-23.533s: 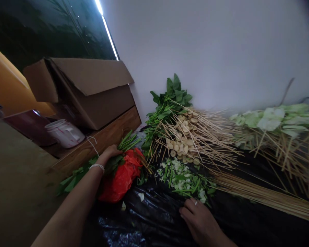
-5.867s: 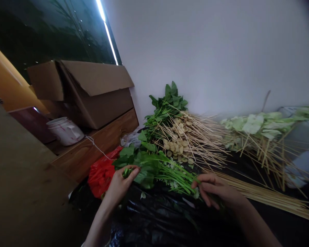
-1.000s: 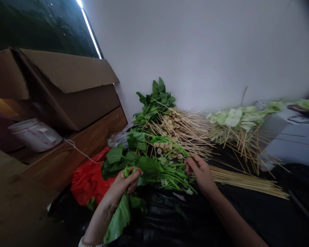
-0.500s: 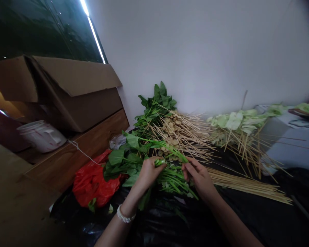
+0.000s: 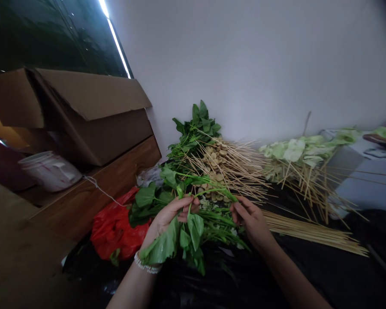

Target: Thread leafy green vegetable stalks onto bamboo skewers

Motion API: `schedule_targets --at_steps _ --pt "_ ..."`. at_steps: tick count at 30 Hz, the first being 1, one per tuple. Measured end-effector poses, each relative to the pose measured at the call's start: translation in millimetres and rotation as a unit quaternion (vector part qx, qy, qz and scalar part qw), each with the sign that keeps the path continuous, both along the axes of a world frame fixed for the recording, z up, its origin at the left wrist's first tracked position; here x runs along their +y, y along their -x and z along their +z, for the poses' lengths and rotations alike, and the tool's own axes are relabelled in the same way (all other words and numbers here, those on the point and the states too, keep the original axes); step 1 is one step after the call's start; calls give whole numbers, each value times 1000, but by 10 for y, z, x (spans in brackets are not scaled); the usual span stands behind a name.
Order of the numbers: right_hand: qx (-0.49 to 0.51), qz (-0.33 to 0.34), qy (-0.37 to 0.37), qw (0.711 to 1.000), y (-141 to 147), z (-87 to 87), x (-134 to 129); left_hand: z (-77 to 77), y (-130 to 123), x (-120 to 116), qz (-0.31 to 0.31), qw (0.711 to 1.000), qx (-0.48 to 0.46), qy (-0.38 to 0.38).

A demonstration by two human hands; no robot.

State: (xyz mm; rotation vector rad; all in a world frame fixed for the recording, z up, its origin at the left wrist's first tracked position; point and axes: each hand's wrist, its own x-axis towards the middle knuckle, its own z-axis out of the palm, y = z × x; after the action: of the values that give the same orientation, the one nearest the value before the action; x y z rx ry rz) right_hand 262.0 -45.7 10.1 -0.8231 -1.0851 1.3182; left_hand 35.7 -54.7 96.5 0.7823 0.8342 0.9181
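Observation:
My left hand (image 5: pixel 167 216) grips a leafy green sprig (image 5: pixel 180 240) whose leaves droop below my palm. From that hand a thin green stalk (image 5: pixel 212 191) arcs across to my right hand (image 5: pixel 249 216), which pinches its other end. Both hands hover just above a loose heap of green stems and leaves (image 5: pixel 212 223) lying on black plastic sheeting (image 5: pixel 244 279). A white bead bracelet (image 5: pixel 146 267) circles my left wrist.
Skewers with tan slices (image 5: pixel 223 165) and leafy greens (image 5: pixel 196 124) lie behind the hands. Bare bamboo skewers (image 5: pixel 312 231) lie right, pale-leaf skewers (image 5: pixel 302 159) farther back. A red plastic bag (image 5: pixel 116 227), a cardboard box (image 5: pixel 93 116) and a white tub (image 5: pixel 49 169) are left.
My left hand has lifted a leafy sprig off the heap and turned palm up, its leaves now hanging below. My right hand stays on the stalk end.

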Motion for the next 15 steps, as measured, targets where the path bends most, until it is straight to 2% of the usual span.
schedule_targets --at_steps 2,3,6,8,11,15 --pt "-6 -2 -1 1000 0 -13 2 -34 -12 -69 0 998 -49 26" --pt "-7 -3 -2 1000 -2 -15 3 -37 -9 -101 -4 999 -43 17" --pt "-6 -10 -4 1000 -11 -2 4 -33 34 -169 -17 995 76 -55" --pt "-7 -19 -1 1000 -17 13 7 -60 79 -180 -22 976 189 -109" --pt "-25 -23 7 999 -18 20 12 -171 135 -154 14 923 335 -191" --pt "-58 -11 14 998 3 -14 1 -342 175 -109 158 820 474 -281"
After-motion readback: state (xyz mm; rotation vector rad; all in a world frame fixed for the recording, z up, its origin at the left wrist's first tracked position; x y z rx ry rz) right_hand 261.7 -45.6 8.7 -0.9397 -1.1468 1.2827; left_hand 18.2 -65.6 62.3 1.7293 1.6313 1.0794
